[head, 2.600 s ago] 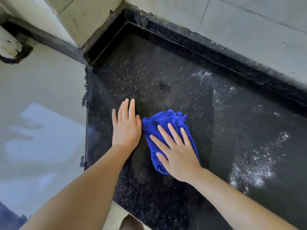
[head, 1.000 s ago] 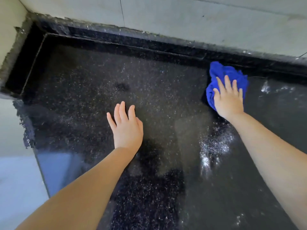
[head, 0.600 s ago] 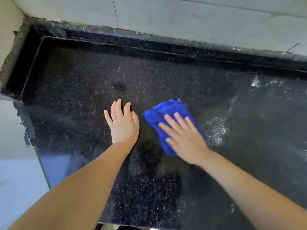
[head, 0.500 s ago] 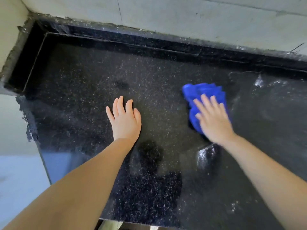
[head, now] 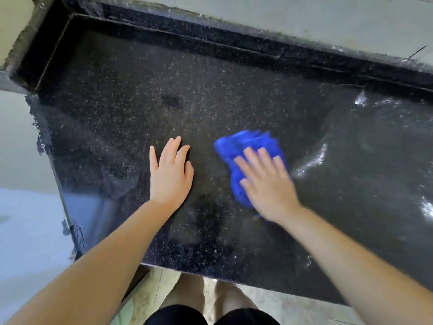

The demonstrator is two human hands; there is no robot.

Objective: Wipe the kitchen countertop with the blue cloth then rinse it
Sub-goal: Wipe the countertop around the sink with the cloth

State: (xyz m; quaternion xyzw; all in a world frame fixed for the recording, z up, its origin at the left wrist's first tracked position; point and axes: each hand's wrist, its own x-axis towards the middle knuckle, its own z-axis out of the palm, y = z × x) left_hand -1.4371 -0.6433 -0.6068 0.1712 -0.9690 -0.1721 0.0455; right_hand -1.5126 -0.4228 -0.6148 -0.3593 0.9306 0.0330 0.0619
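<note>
The head view looks steeply down, close over the dark countertop (head: 117,118) at the wall.

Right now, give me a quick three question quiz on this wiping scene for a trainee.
1. True or false: the left hand is holding the cloth.
2. Which hand presses the cloth on the counter? A left, B right, C both.
3. Fill in: the cloth's colour is ____.

Key: 1 false, the left hand lies flat on the bare counter. 2 B, the right hand, fingers spread on top. 3 blue.
</note>
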